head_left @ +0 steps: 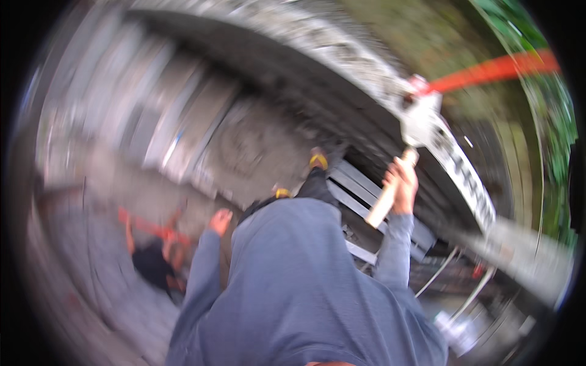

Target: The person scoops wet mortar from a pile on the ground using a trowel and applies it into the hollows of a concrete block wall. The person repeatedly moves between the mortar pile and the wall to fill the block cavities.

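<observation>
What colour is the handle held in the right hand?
The handle is pale cream, seen in the head view.

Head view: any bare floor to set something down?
Likely the dusty floor between the grey slats and the feet; blur could hide small debris. Crowded: around the right hand and the wooden handle, with pale strips and the rough ledge close by.

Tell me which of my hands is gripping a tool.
Your right hand: it is closed around the pale handle. Your left hand, on the other side of your body, shows nothing in it.
</observation>
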The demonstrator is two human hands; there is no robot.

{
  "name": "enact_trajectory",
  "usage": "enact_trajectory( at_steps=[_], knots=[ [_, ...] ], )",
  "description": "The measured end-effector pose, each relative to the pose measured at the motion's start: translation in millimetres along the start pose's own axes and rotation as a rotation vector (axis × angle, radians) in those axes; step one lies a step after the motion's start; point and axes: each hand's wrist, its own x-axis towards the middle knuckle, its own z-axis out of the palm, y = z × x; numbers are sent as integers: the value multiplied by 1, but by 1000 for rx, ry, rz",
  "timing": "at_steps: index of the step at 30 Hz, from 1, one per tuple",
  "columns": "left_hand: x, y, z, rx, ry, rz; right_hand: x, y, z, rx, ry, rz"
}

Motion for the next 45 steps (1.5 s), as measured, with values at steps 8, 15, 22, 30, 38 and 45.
enact_trajectory(
  at_steps=[8,15,22,30,38,45],
  knots=[
    [-31,46,93,-254,87,-200,-26,77,71,-239,-168,385],
    [14,46,215,-282,-14,-276,107,262,153,-669,-355,465],
    [89,12,273,-121,181,-122,300,582,43,-1276,-418,608],
    [115,-13,250,-310,194,-156,410,870,71,-1515,-699,60],
    [111,-23,253,-281,223,-168,409,858,164,-1309,-922,368],
    [107,-7,256,-249,298,-70,365,759,190,-1230,-1037,396]
  ],
)
